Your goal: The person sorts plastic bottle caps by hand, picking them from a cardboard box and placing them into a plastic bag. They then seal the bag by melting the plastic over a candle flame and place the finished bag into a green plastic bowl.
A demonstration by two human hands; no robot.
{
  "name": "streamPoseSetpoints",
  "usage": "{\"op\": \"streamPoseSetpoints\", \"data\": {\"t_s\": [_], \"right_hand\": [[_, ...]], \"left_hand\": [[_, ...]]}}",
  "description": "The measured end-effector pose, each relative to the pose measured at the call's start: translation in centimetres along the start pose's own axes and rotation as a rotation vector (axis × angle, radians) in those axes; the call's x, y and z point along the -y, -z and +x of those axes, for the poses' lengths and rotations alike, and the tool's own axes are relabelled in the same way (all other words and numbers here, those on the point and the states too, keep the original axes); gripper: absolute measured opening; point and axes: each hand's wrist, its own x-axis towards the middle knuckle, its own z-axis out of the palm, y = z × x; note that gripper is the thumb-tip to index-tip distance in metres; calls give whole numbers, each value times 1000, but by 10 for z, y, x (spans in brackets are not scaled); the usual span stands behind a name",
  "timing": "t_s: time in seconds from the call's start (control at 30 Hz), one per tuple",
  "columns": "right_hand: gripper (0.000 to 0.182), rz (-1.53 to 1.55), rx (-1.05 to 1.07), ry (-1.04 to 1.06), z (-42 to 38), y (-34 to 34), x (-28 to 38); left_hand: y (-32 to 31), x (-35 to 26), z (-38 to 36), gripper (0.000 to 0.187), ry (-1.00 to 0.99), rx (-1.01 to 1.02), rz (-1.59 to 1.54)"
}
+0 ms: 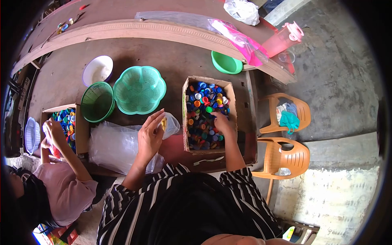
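My left hand (150, 136) is closed on a clear plastic bag (172, 125) with a few yellow bottle caps (164, 123) inside, held up to the left of a cardboard box. That box (185, 122) contains many loose bottle caps (204, 116) in blue, red, orange, white, green and yellow. Inside it, toward the right side, is my right hand (221, 123), its fingers drawn together over the caps. Whether a cap is between those fingertips is too small to make out. Under my left forearm lies a stack of clear plastic bags (112, 145).
Left of the box stand a turquoise basket (139, 90), a dark green basket (98, 102) and a white bowl (98, 70). A green basin (226, 62) sits behind. At the left, a co-worker (65, 188) works over another cap box (81, 130). Orange chairs (286, 157) stand right.
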Motion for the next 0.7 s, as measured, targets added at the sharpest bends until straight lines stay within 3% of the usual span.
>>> {"op": "streamPoseSetpoints", "data": {"t_s": [0.07, 0.2, 0.33, 0.47, 0.6, 0.7], "right_hand": [[30, -22, -150, 148, 2, -7, -11], [28, -113, -27, -1, -19, -28, -17], [37, -110, -129, -84, -44, -36, -8], [42, 164, -159, -42, -54, -37, 9], [55, 602, -54, 142, -83, -17, 79], [50, 793, 2, 240, -105, -13, 136]], "left_hand": [[9, 5, 0, 44, 39, -4, 21], [28, 26, 1, 46, 82, -62, 44], [41, 41, 3, 44, 135, -137, 65], [42, 41, 3, 44, 182, -115, -44], [12, 15, 4, 46, 87, -50, -240], [-19, -12, 1, 50, 22, 90, -283]]}}
